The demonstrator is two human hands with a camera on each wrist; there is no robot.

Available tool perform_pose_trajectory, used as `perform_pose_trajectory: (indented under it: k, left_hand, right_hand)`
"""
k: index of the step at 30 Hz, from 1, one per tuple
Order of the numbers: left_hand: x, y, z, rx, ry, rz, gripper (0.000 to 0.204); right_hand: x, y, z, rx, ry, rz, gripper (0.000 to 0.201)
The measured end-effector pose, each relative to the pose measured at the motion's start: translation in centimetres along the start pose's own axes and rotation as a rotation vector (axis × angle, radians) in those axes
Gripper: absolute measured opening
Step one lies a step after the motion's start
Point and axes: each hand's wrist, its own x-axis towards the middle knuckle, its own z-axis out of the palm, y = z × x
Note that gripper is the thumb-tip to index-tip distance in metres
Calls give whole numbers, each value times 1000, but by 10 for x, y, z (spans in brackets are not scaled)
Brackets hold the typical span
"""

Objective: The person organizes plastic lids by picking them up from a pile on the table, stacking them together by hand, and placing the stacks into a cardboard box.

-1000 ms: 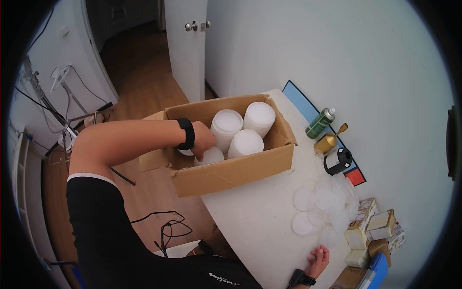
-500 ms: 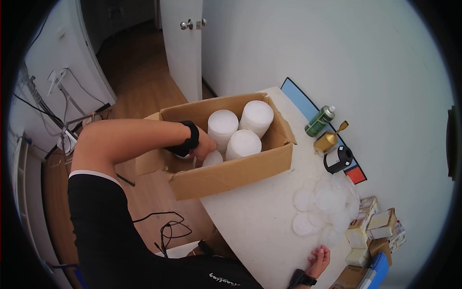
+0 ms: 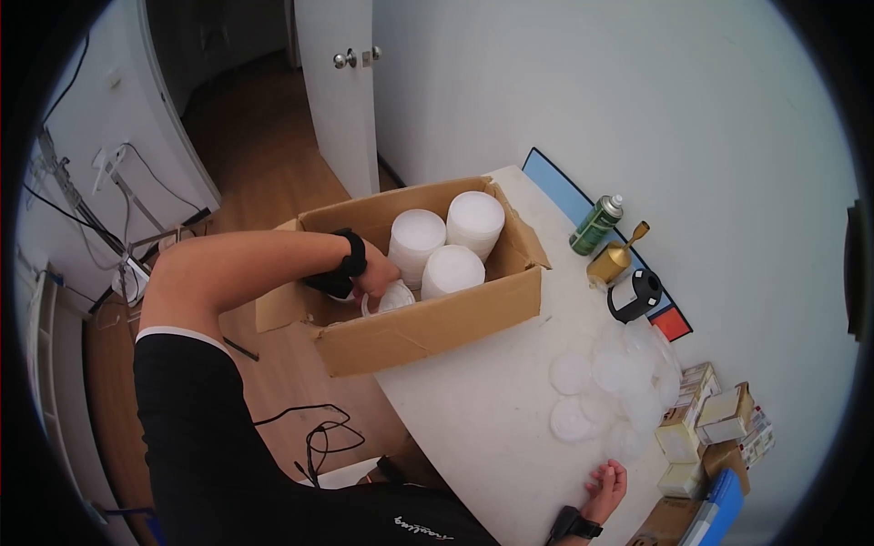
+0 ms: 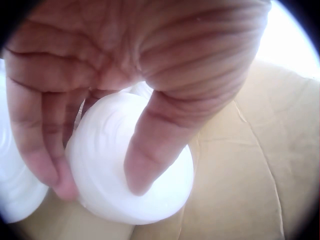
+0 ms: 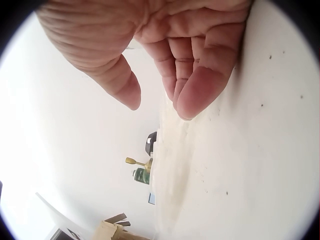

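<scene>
My left hand reaches into an open cardboard box and grips a round white plastic tub near the front wall. In the left wrist view the thumb lies across the pale face of the tub, with the fingers curled round its far side. Three taller stacks of white tubs stand beside it: a back one, a middle one and a front one. My right hand rests on the white table, fingers loosely bent and holding nothing.
Thin translucent round lids lie spread on the table near a clear plastic bag. Along the wall stand a green spray can, a gold-coloured bottle and a black-and-white roll. Small boxes are piled at the right.
My left hand has gone a little deeper into the box. The gripped tub has turned, so a ringed edge shows where a plain white top did. My right hand stays put.
</scene>
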Motion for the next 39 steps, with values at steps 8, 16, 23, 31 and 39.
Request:
perform_pose_trajectory:
  k: [8,16,23,31,39]
  left_hand:
    - [-41,22,-24,52,15,-10,42]
    - [-95,10,-43,354,400,-120,26]
    - [-78,24,-30,337,289,23,47]
    - [-37,23,-13,492,73,73,62]
    - [-35,20,-25,677,23,121,45]
  right_hand:
    - [-1,0,-2,13,-46,11,24]
    - [-4,-3,1,29,-58,7,23]
    - [-1,-3,1,-12,-42,19,24]
    - [-2,-2,2,-7,-5,7,23]
    - [-7,-13,13,-69,42,31,24]
